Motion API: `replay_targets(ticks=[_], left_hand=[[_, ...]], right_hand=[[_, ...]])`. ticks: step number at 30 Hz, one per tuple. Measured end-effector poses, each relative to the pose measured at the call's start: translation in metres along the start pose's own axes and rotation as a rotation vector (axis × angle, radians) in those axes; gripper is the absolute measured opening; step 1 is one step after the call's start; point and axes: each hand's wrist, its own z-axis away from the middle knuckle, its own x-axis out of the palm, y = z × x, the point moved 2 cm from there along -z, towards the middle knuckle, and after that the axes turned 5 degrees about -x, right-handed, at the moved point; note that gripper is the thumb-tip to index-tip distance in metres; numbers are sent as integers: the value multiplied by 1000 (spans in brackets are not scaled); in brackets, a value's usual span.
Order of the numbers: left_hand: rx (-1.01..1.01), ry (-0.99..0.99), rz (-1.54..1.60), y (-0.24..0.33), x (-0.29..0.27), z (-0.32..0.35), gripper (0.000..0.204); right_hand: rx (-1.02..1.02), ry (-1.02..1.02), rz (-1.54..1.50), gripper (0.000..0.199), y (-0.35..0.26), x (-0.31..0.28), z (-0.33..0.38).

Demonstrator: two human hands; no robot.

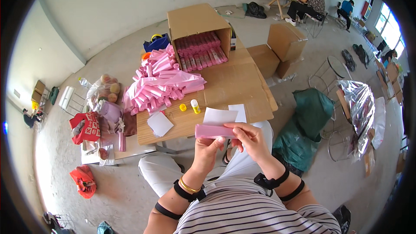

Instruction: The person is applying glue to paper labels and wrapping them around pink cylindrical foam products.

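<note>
Holding smooth pink strip (211, 131), rect., prob. plastic, w/ both hands (251, 141)

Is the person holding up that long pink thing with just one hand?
No, the left hand and the right hand both grip the pink strip.

Legible text: none was found. At nine o'clock, a red bag (90, 130) carried white printed blocks, whose markings were too small and indistinct to be read.
</note>
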Motion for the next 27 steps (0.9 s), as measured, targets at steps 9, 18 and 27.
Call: replay_targets(ticks=[9, 18, 27], left_hand=[[-27, 38, -19, 10, 2, 7, 20], [-96, 67, 52, 18, 17, 14, 18], [-178, 104, 79, 25, 33, 13, 16]], right_hand=[[-436, -72, 502, 25, -29, 9, 8], [-390, -103, 432, 29, -32, -4, 13], [-337, -28, 204, 31, -31, -7, 18]])
